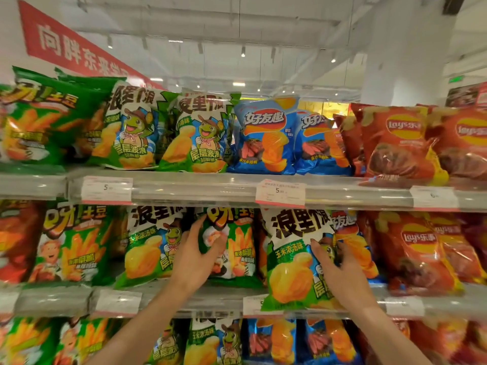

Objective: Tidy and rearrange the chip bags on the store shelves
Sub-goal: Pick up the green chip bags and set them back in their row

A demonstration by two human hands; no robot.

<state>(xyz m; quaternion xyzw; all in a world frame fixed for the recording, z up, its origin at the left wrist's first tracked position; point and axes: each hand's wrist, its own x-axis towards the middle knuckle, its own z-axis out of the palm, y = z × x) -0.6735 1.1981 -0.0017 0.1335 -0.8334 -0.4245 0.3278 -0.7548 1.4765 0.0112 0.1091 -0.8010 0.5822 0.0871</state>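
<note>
On the middle shelf, my left hand [196,255] grips the left edge of a green fries bag [237,246], thumb on its front. To its right, my right hand [340,267] presses on and holds a green-and-white turtle chip bag [292,262], which sticks out over the shelf lip and covers part of a price tag. Another turtle bag [147,246] stands left of my left hand. A blue bag [345,222] peeks out behind the held turtle bag.
The top shelf [200,184] carries green fries bags, turtle bags, blue bags [263,135] and red Lay's bags [395,143]. Red Lay's bags [419,251] fill the middle shelf's right end. The bottom shelf holds similar bags. Price tags [280,193] hang on the rails.
</note>
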